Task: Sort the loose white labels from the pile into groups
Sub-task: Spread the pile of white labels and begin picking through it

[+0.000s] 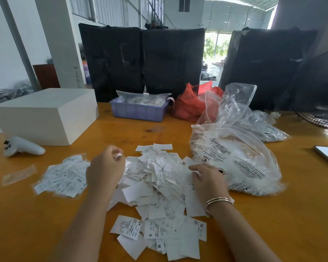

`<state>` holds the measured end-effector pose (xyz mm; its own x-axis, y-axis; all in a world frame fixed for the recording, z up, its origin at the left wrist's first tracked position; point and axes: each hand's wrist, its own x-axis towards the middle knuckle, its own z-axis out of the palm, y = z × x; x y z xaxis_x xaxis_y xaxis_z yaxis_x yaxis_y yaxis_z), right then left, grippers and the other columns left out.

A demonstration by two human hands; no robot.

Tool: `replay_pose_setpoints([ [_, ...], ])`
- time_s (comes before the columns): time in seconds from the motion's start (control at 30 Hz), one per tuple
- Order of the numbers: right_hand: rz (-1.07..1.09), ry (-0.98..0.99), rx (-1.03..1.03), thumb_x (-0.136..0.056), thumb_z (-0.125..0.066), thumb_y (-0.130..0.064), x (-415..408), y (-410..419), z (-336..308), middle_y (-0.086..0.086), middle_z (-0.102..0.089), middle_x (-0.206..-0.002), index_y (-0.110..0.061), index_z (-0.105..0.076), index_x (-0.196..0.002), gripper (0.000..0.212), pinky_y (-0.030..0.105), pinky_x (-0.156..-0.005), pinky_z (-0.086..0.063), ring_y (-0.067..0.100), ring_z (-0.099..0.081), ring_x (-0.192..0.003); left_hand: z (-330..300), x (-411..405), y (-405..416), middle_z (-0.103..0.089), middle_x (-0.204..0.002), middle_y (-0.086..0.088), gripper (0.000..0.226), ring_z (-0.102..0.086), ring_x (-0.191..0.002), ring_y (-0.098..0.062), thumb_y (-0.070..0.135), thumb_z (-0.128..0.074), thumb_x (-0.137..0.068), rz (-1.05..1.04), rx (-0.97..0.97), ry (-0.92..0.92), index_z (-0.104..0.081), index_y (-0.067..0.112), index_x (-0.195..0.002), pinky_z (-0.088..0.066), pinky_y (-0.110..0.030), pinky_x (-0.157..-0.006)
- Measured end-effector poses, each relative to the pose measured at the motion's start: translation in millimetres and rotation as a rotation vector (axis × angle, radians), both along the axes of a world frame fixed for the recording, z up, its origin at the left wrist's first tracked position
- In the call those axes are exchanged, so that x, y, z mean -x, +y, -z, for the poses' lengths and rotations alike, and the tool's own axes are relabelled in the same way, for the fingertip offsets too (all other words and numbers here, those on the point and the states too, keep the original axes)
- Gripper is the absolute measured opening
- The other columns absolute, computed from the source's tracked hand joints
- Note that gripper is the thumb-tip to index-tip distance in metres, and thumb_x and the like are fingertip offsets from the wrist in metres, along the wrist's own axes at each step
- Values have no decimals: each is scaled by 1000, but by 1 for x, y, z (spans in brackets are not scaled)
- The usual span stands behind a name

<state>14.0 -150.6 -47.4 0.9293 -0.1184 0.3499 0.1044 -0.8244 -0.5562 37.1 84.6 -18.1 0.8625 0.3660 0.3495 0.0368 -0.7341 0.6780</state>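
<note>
Nearest to the person, close to the table's front edge, lies a small group of labels (159, 237) with the letters S, M and XS readable on some, so it looks mixed or only partly sorted. Just behind it is the main pile (155, 178), still large and untidy, and it joins the near group without a clear gap. The left hand (105, 171) is raised over the left side of the pile with curled fingers that seem to pinch one label (119, 155), but this part is blurred. The right hand (209, 179) rests flat on the right side of the pile, fingers spread, holding nothing. To the left of the pile a second group (64, 174) is spread out, with XXL visible on one piece. My judgement: two groups are started and most of the work is left.

For new groups, bare wood (36, 224) is free at the near left and the near right. On the right, a clear bag (235, 157) touches the pile and limits it. Farther back stand a white box (45, 116), a blue tray (138, 110) and a red bag (189, 104).
</note>
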Motion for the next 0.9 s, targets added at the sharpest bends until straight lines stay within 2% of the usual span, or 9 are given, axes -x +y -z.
replay_pose_setpoints([
  [0.07, -24, 85, 180, -95, -44, -25, -1, 2, 2, -7, -60, -124, -25, -57, -125, 33, 33, -102, -34, 17, -45, -118, 2, 1, 7, -55, -76, 8, 12, -52, -70, -15, 25, -55, -92, -86, -188, 123, -58, 28, -103, -38, -33, -70],
  [0.2, -34, 149, 311, -94, -41, -38, -2, 5, 2, -6, -58, -124, -26, -52, -128, 38, 38, -106, -26, 19, -43, -121, 5, 2, 13, -62, -107, 0, 25, -52, -101, -22, 26, -54, -92, -168, -388, 394, -56, 32, -116, -36, -39, -88],
  [0.33, -39, 41, 269, -97, -42, -32, -2, 4, 1, -8, -65, -114, -27, -64, -115, 30, 32, -105, -26, 15, -52, -111, 5, 1, 8, -50, -130, -3, 36, -40, -121, -26, 30, -58, -89, -154, -506, 269, -52, 31, -125, -37, -43, -96],
  [0.43, -47, -57, 210, -96, -45, -29, -1, 3, 1, -7, -68, -105, -23, -69, -104, 26, 28, -96, -32, 14, -55, -100, 4, 2, -13, -57, -121, 1, 25, -46, -112, -18, 24, -57, -90, 114, -374, -76, -61, 25, -115, -39, -31, -90],
  [0.5, -47, -183, 63, -94, -52, -25, 0, 4, 0, -4, -68, -100, -18, -70, -100, 21, 23, -84, -39, 14, -56, -93, 3, 6, -33, -61, -111, 9, 18, -51, -105, -7, 22, -56, -92, 410, -177, -171, -65, 26, -107, -41, -23, -87],
  [0.6, -45, -267, -256, -91, -58, -22, 4, 8, -6, -11, -65, -82, -22, -70, -93, 12, 8, -63, -38, -2, -54, -71, 7, 15, -58, -60, -104, 19, 20, -55, -96, 2, 30, -56, -92, 645, 81, -111, -57, 37, -111, -46, -16, -77],
  [0.73, -307, 25, -954, -90, -55, -22, 11, 18, -12, 1, -70, -69, -17, -68, -88, 15, 20, -52, -50, 12, -64, -58, 11, 19, -71, -56, -111, 23, 50, -54, -104, 5, 56, -56, -78, 746, 339, 103, -46, 40, -125, -46, -13, -79],
  [0.8, -411, 100, -1069, -88, -56, -25, 13, 20, -12, 5, -69, -67, -13, -70, -89, 19, 20, -45, -47, 16, -61, -51, 10, 20, -72, -64, -100, 22, 49, -61, -96, 6, 59, -57, -73, 760, 481, 158, -55, 39, -117, -48, -10, -73],
  [0.9, -483, 140, -1107, -80, -57, -32, 12, 21, -9, 6, -67, -67, -12, -72, -87, 25, 20, -43, -45, 15, -58, -48, 10, 18, -70, -73, -83, 13, 17, -68, -79, 0, 37, -67, -82, 735, 599, 158, -69, 29, -96, -49, -9, -63],
])
